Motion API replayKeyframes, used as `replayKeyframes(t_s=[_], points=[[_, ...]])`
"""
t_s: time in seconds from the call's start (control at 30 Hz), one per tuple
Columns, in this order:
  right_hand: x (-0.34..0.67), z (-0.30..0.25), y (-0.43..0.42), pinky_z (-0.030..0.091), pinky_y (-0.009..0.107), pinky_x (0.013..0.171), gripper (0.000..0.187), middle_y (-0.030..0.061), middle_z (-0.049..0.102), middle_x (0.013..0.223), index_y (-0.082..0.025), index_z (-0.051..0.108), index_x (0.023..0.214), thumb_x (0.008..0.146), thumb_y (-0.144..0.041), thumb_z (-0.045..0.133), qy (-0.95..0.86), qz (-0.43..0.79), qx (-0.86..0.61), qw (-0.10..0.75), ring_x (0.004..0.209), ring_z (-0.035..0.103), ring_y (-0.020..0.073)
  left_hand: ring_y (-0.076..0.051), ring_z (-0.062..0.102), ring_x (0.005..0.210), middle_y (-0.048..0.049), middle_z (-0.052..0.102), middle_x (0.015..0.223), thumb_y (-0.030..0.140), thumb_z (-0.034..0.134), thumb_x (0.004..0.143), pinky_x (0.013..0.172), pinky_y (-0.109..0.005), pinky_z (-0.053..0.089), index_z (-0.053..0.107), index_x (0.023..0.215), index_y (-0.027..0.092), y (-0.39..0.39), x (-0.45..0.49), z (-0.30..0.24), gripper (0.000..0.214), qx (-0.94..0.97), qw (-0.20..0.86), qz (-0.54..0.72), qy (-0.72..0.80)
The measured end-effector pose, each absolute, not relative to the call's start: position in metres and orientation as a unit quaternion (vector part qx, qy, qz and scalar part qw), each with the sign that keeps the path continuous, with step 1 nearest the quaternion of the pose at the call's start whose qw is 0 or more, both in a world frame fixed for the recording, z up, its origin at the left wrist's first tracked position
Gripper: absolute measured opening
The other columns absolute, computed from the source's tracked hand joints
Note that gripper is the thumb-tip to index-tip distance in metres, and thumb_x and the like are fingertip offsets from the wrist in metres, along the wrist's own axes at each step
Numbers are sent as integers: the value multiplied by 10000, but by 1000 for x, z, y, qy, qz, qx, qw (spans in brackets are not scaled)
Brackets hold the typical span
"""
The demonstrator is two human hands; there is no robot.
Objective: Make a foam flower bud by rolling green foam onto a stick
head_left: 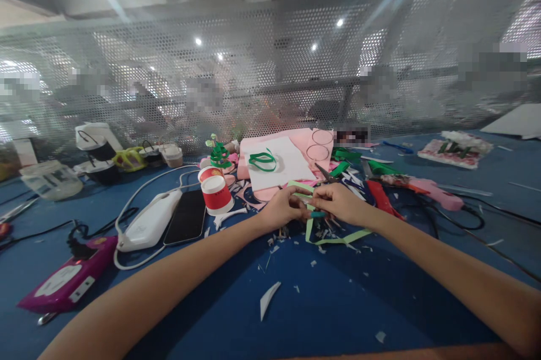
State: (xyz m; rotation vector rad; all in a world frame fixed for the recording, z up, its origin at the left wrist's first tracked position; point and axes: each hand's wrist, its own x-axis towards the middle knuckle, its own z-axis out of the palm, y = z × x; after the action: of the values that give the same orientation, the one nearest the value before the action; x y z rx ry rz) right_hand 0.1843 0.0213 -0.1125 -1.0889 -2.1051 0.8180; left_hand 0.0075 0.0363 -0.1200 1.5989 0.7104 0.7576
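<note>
My left hand (285, 206) and my right hand (336, 202) meet over the paper scraps at the middle of the table, fingertips pinched close together. Between them runs a light green paper strip (310, 230), folded in angles, with its loose end lying on the table to the right. A dark pointed blade (324, 173), like that of scissors, sticks out behind my right hand. Something teal (316, 214) shows under the fingers; whether it belongs to the blade is hidden. Just beyond, a green strip loop (262, 160) rests on white paper (281, 160).
Left of my hands stand red-and-white paper cups (217, 195), a black phone (186, 217), a white power bank (150, 219) and a purple power strip (70, 281). A pink glue gun (435, 191) with a cord lies right. A perforated metal screen (270, 84) rises behind the table.
</note>
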Motion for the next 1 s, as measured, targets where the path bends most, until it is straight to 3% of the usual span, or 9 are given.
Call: replayKeyframes(t_s=[0.1,0.37,0.67,0.83,1.0], points=[[184,-112,21,352,222,350,379,-48,452,397,-196,439,558,753,-508,527,-785,346,-416,300,332,476,109,-91,565,490,39,596,608,156,697,574,493,-223,472,471,917,152,35,8,-120,411,683,571,335,309],[184,-111,18,320,205,323,388,-54,446,372,-189,465,566,730,-530,549,-795,356,-414,265,313,483,112,-101,569,502,62,565,555,67,677,533,498,-209,443,469,927,158,39,6,-125,455,716,530,313,329],[185,-116,23,379,225,402,467,-18,518,486,-189,475,667,799,-620,356,-768,374,-417,311,411,499,115,-93,558,499,51,558,529,262,731,574,518,-208,435,525,895,140,40,3,-122,400,664,538,414,314],[183,-113,20,410,235,502,361,13,590,609,-158,549,712,711,-517,586,-812,325,-398,276,549,553,140,-76,537,502,56,550,528,247,741,551,550,-203,434,562,870,140,46,1,-125,381,606,537,491,321],[184,-108,20,410,228,499,353,28,613,558,-144,617,638,776,-457,528,-812,369,-383,242,502,558,129,-74,535,502,49,563,534,272,761,514,541,-198,435,576,834,137,47,2,-125,394,571,551,512,329]])
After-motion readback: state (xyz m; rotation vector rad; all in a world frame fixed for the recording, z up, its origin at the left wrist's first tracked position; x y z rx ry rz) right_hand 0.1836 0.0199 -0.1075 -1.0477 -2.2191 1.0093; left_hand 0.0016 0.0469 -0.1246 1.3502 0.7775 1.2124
